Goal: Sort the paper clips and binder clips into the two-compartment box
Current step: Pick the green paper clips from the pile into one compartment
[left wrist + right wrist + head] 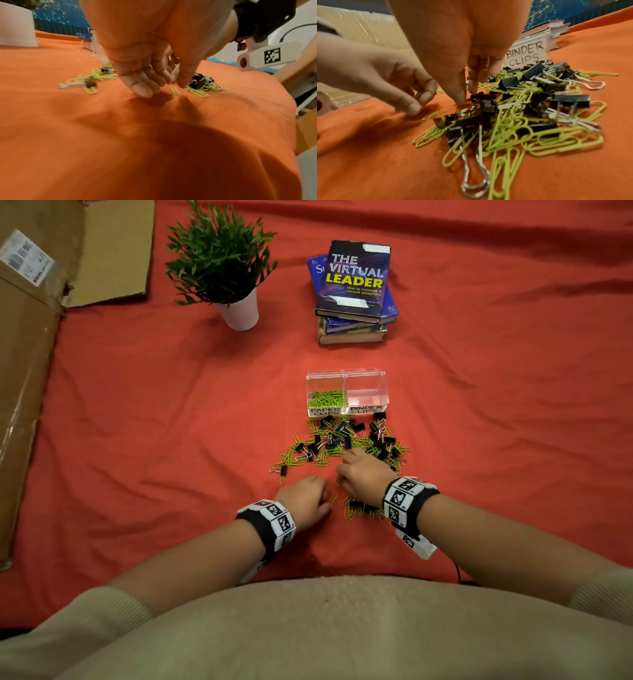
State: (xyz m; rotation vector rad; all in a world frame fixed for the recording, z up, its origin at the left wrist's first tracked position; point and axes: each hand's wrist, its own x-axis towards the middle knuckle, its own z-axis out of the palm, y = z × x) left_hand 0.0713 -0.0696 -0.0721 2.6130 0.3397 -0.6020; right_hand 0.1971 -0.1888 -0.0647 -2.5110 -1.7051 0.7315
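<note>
A wrinkled orange-red cloth (144, 412) covers the whole tabletop. At its far side stand a potted plant (222, 265) in a white pot and a stack of books (354, 292); flattened cardboard (30, 344) lies along the left edge. The clear two-compartment box (346, 392) sits mid-cloth, green clips in its "PAPER CLIPS" half. Just in front of it sprawls a mixed heap of paper clips (510, 136) and binder clips (570, 101). The left hand (147, 70) lowers loosely spread fingers beside a lone paper clip (175, 90), holding nothing. The right hand (453, 56) dips its fingertips (459, 98) into the heap's near edge; whether its grip pinches a clip I cannot tell.
</note>
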